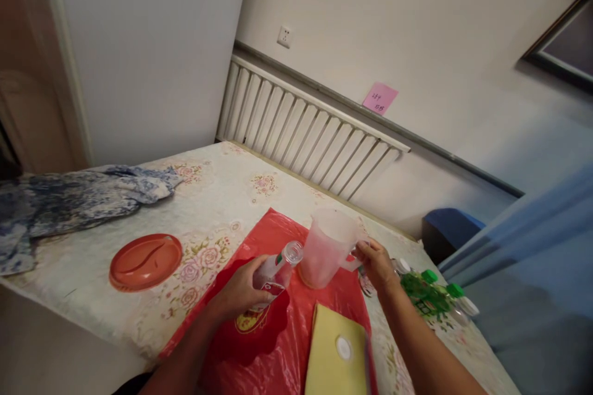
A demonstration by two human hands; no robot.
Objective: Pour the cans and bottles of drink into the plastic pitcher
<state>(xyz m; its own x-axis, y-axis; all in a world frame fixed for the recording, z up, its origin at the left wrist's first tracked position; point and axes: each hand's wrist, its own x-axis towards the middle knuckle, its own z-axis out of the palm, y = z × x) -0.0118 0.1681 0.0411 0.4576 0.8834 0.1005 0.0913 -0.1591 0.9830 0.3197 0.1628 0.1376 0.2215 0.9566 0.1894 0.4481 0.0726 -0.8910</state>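
My left hand [238, 293] is wrapped round a clear bottle [278, 271] with a label, its uncapped mouth tilted up toward the right. Just right of it stands a translucent plastic pitcher [327, 247] with its open top facing up. The fingers of my right hand [374, 259] are closed on the pitcher's handle. Beneath both lies a red plastic sheet [278, 231]. A dark red scalloped tray [273, 336] with a yellow emblem is under my left hand. To its right, a yellow booklet [336, 352] carries a small white round cap [343, 347].
An orange-red oval lid [146, 262] rests on the flowered tablecloth [217, 185]. Blue-white patterned cloth [83, 200] lies at the far left. Several bottles, some green-capped [430, 276], are right of my right arm. A radiator [301, 126] lines the wall behind; a blue curtain [546, 228] hangs right.
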